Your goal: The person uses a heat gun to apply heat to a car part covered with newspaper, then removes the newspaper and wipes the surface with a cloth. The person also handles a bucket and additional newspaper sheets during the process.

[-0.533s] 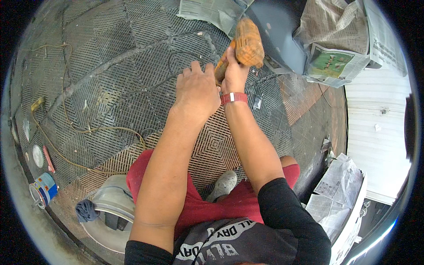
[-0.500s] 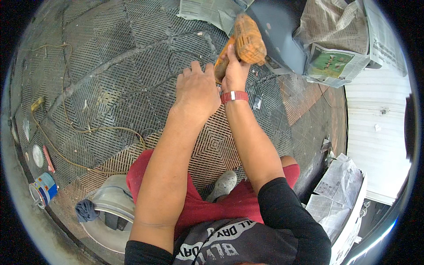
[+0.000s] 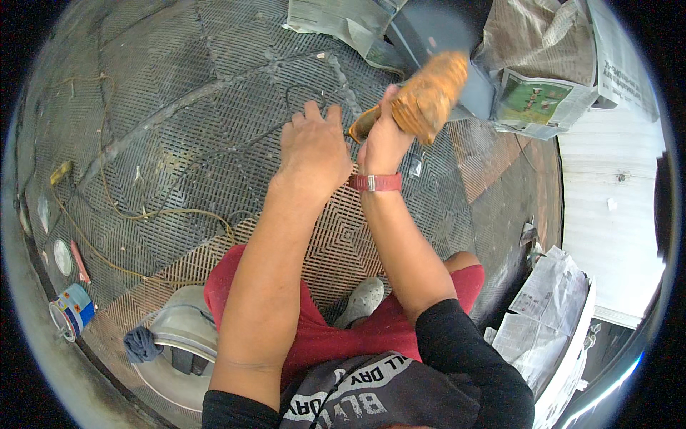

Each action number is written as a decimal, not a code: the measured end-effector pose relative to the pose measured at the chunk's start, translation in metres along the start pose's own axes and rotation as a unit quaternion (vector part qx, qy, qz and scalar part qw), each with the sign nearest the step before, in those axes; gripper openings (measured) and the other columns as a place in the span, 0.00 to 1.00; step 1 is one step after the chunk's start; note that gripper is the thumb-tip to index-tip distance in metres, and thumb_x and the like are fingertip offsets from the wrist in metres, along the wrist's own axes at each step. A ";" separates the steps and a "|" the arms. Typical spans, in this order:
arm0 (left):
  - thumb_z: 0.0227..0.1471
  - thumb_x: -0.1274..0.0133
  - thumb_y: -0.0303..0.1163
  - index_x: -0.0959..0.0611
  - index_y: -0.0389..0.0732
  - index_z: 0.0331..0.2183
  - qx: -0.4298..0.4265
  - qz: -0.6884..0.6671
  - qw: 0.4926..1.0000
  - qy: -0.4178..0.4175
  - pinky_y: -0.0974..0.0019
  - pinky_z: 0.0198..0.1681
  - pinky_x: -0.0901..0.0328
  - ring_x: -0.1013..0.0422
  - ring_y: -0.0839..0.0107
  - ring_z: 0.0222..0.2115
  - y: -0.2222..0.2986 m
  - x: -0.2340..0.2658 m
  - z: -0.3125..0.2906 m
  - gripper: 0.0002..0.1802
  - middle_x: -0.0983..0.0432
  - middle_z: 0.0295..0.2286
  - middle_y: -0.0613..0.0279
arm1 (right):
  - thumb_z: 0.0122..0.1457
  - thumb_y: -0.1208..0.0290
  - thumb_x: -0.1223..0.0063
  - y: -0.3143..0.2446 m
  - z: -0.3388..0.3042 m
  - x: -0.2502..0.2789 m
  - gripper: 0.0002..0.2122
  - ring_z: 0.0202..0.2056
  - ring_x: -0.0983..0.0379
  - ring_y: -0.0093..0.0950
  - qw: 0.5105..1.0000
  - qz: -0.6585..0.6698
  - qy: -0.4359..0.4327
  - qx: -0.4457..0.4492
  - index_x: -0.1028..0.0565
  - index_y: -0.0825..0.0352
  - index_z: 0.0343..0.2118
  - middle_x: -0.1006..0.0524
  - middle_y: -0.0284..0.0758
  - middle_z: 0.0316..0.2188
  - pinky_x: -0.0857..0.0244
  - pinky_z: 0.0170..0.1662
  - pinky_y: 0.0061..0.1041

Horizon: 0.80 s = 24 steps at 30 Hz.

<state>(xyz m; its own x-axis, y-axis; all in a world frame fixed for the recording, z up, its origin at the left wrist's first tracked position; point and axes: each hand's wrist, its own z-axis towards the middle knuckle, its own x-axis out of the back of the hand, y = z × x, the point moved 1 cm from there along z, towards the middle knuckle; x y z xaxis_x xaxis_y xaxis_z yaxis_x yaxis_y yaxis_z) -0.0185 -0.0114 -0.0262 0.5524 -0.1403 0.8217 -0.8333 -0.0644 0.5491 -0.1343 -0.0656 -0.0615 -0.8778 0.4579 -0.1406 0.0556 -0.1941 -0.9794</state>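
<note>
Brush (image 3: 427, 104) blurred, detail hard to make out; handle mostly hidden inside right hand (image 3: 384, 143), only orange stub showing left of fist. Head broad, rusty orange-brown, bristly-looking, tilted up-right above grating (image 3: 179, 143). Right fingers clamped round brush handle; red wristband (image 3: 376, 183) below fist. Left hand (image 3: 314, 146) just left of brush, palm down, fingers together, slightly curled, fingertips hidden; contact with grating cannot tell. Newspaper bundle (image 3: 543, 79) right of brush, partly cut off at rim.

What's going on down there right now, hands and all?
Right hand gripping orange-brown brush, raised over metal grating. Left hand open, flat, beside the right hand, holding nothing. Yellow cord loose on grating at left, clear of both.
</note>
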 end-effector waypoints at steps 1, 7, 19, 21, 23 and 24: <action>0.57 0.39 0.39 0.28 0.34 0.61 0.000 -0.001 1.000 -0.001 0.44 0.58 0.33 0.29 0.40 0.54 0.000 0.000 0.000 0.35 0.30 0.53 0.37 | 0.67 0.67 0.36 -0.004 0.008 -0.004 0.14 0.39 0.28 0.22 1.000 0.004 -0.029 -0.007 0.26 0.68 0.49 0.24 0.31 0.40 0.31 0.44 0.27; 0.58 0.39 0.38 0.28 0.35 0.61 -0.006 -0.005 1.000 0.000 0.44 0.59 0.34 0.29 0.39 0.55 0.006 -0.002 0.001 0.34 0.30 0.54 0.36 | 0.67 0.66 0.36 -0.033 0.042 -0.018 0.12 0.29 0.26 0.25 0.985 0.087 -0.146 -0.013 0.26 0.68 0.44 0.23 0.32 0.30 0.29 0.34 0.28; 0.59 0.40 0.40 0.29 0.37 0.63 -0.004 -0.003 1.000 -0.003 0.44 0.59 0.33 0.29 0.41 0.55 0.001 -0.002 0.003 0.35 0.30 0.55 0.39 | 0.70 0.53 0.43 -0.056 0.048 0.109 0.20 0.33 0.28 0.26 0.991 0.116 -0.002 -0.066 0.27 0.67 0.50 0.26 0.32 0.32 0.29 0.38 0.31; 0.60 0.40 0.41 0.29 0.37 0.63 -0.004 -0.002 1.000 -0.004 0.44 0.59 0.33 0.29 0.41 0.55 0.000 -0.003 0.003 0.35 0.30 0.55 0.39 | 0.70 0.53 0.42 -0.058 0.056 0.140 0.19 0.33 0.28 0.26 0.993 0.086 0.013 -0.075 0.27 0.65 0.50 0.27 0.32 0.33 0.29 0.37 0.31; 0.60 0.40 0.41 0.29 0.37 0.63 -0.011 -0.002 1.000 0.004 0.44 0.59 0.33 0.30 0.41 0.55 -0.001 -0.004 0.002 0.34 0.30 0.55 0.39 | 0.70 0.53 0.42 -0.063 0.067 0.163 0.19 0.31 0.28 0.27 0.991 0.081 0.041 -0.096 0.26 0.67 0.49 0.27 0.32 0.31 0.30 0.36 0.31; 0.60 0.40 0.41 0.29 0.37 0.63 -0.010 -0.001 1.000 0.001 0.44 0.59 0.33 0.30 0.41 0.55 0.000 -0.004 0.002 0.34 0.30 0.54 0.39 | 0.70 0.53 0.42 -0.062 0.076 0.178 0.19 0.31 0.28 0.27 0.991 0.081 0.044 -0.101 0.26 0.66 0.48 0.27 0.31 0.30 0.30 0.35 0.31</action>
<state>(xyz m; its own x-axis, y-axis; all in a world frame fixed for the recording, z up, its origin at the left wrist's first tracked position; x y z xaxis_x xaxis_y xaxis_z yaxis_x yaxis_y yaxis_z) -0.0208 -0.0132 -0.0302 0.5546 -0.1388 0.8204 -0.8311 -0.0443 0.5543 -0.3299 -0.0382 -0.0144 -0.8050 0.5105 -0.3023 0.2947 -0.0981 -0.9505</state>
